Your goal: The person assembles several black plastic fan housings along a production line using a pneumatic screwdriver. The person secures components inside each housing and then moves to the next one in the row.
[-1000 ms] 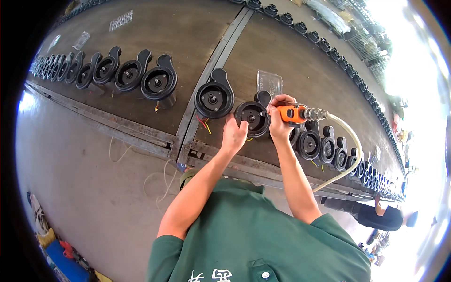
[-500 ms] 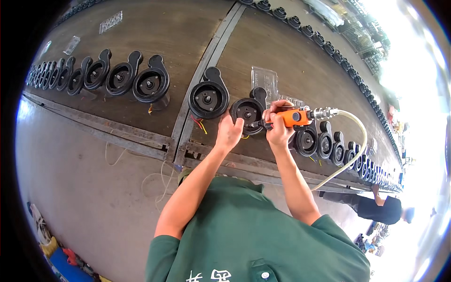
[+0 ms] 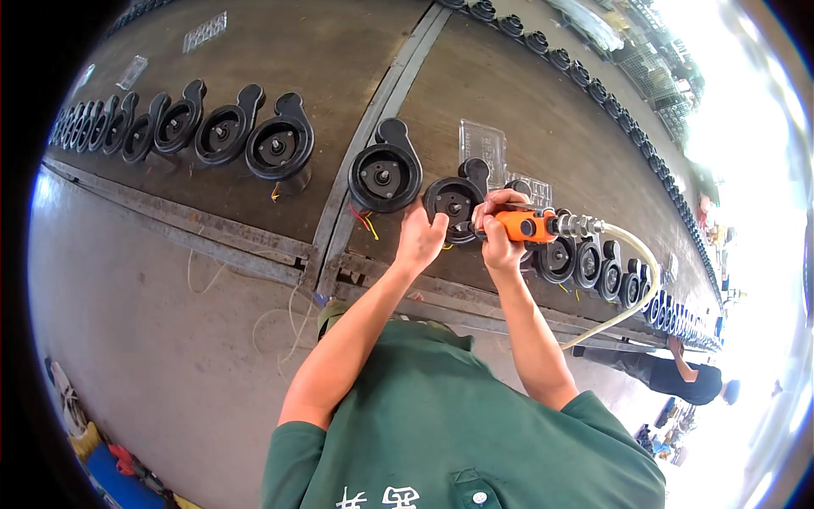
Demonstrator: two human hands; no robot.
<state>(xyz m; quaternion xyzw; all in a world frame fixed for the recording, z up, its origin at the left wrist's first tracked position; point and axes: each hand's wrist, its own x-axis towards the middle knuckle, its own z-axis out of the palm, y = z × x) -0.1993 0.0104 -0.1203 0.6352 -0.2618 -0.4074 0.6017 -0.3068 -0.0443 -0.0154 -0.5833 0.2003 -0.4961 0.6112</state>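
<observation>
My right hand [image 3: 502,236] is closed around an orange air screwdriver [image 3: 527,226] with a clear hose at its back end. The tool's nose points left at a round black motor housing [image 3: 451,204], by the lower right of its inner plate; the tip itself is hard to make out. My left hand [image 3: 421,239] grips that housing's left side, thumb toward me and fingers partly hidden behind it. Just left stands another black housing [image 3: 384,176] with a central shaft and red and yellow wires [image 3: 366,222] hanging below, close to my left fingertips.
Rows of similar housings [image 3: 278,146] line the bench [image 3: 339,76] to left and right, and its far edge. Clear plastic trays [image 3: 482,146] lie behind my hands. A metal seam [image 3: 348,165] crosses the bench. The hose [image 3: 649,246] loops on the right. Farther right, another person [image 3: 678,377] stands at the bench.
The screwdriver's nose has shifted slightly right and its tip shows less. My left hand keeps its hold on the housing. The whole view has moved a little.
</observation>
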